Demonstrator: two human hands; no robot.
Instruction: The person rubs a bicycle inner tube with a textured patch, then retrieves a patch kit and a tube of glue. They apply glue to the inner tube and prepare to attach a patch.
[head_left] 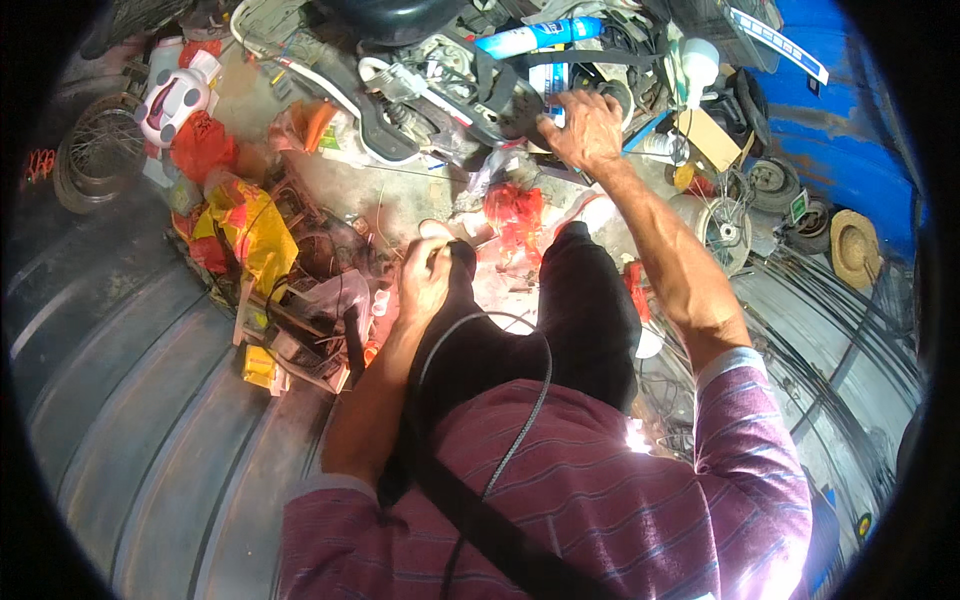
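Observation:
My right hand (585,130) reaches out over the heap of parts in front of me, its fingers spread and nothing seen in its grasp. Just beyond the fingers stands a blue and white can (548,80). Farther back, a blue spray can (540,37) lies on its side across the heap. My left hand (426,280) is at my left knee with its fingers curled in. What those fingers hold, if anything, is hidden. Between my legs lies a crumpled red plastic bag (515,222).
Left are yellow plastic bags (250,230), a white and grey plastic casing (175,105) and a spoked wheel (98,150). A curved metal frame (330,90) stretches across the heap. At the right are a small wheel (724,232), a straw hat (856,247) and long thin rods (830,320).

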